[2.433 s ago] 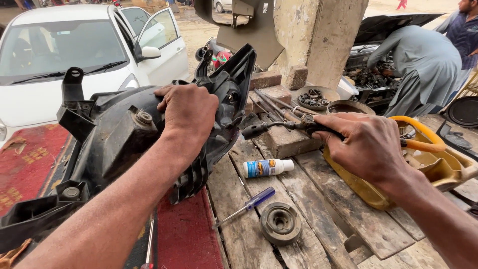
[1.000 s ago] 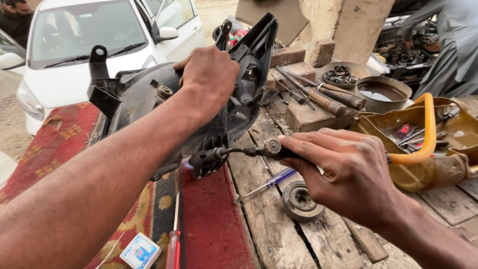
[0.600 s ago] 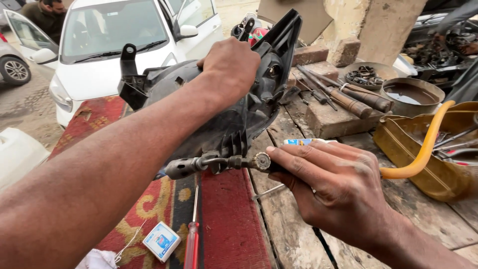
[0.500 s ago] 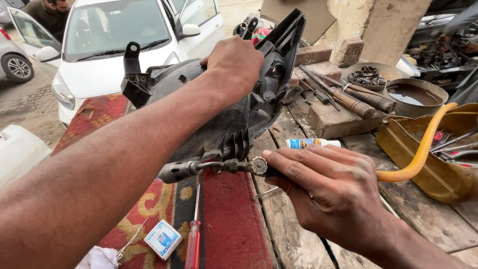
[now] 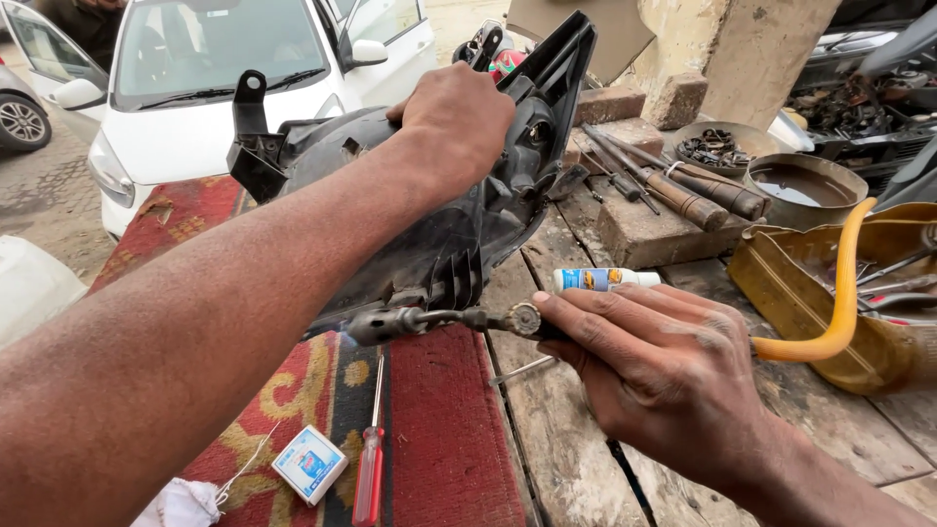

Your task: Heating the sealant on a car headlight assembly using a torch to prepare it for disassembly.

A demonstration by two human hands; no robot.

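Since the earlier frames the right hand (image 5: pixel 673 376) has come off the tool tray at right of frame and now sits at lower centre, fingers pinched shut on the knurled end of a small metal adjuster rod (image 5: pixel 444 318) that runs into the housing's lower edge; the view has also swung closer. Left hand (image 5: pixel 457 122), upper centre, is clamped over the top rear of the black headlamp housing (image 5: pixel 429 224), which stands tilted on edge at centre frame, on the worktop (image 5: pixel 566 459) where bare planks meet a red patterned mat (image 5: pixel 439 439). Handling, as judged: housing is moulded plastic, bulky but prob. light, stiff in the body w/ thin tabs and brackets that could snap, so hold by the thick rear shell, not the lugs. Rod is thin, rigid, likely greasy; grip at the knurled end. Nearby: red-handled screwdriver (image 5: pixel 369 468) and small box (image 5: pixel 309 464) on the mat, lower left; small white tube (image 5: pixel 603 279) just above the right hand's fingers.
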